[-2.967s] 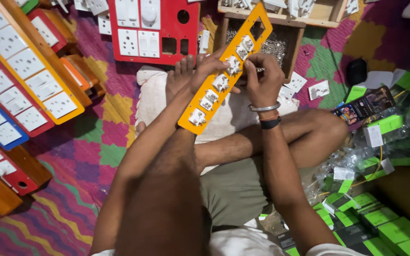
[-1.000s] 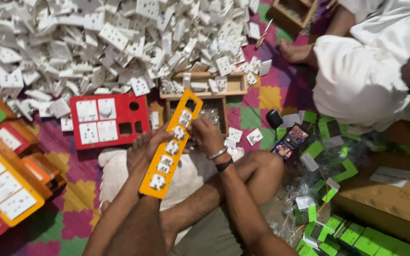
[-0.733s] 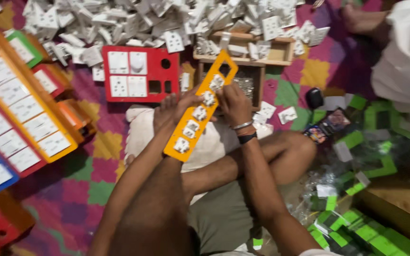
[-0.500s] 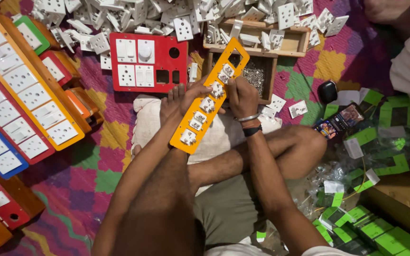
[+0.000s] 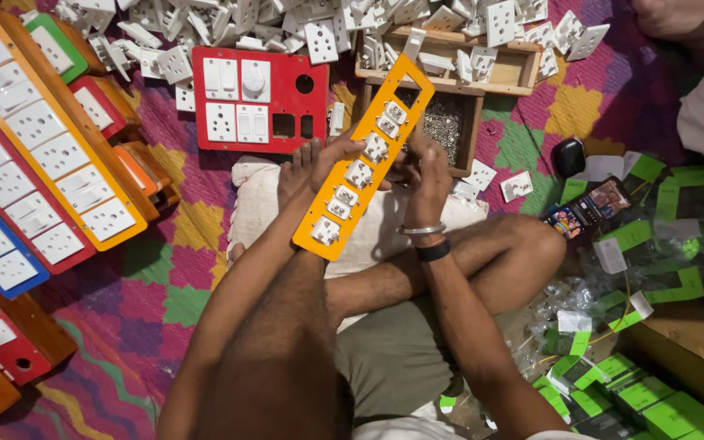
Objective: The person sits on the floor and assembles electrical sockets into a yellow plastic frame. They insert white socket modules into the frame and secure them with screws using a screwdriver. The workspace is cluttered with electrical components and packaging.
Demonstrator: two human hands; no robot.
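Holding the orange plate (image 5: 366,160) between both hands, my left hand (image 5: 319,163) gripping its edge, my right hand (image 5: 429,167) pinching the other side.

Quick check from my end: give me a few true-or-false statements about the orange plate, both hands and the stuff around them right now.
1. Both hands hold the orange plate. True: left hand at its left edge, right hand at its right edge.
2. Every slot in the plate is filled. False: the top slots are open; white sockets fill the lower ones.
3. The red panel lies on the mat beyond the left hand. True.
4. The wooden tray sits behind the person. False: it lies in front, past the plate.
5. The right wrist is bare. False: it wears a bangle and a dark band.
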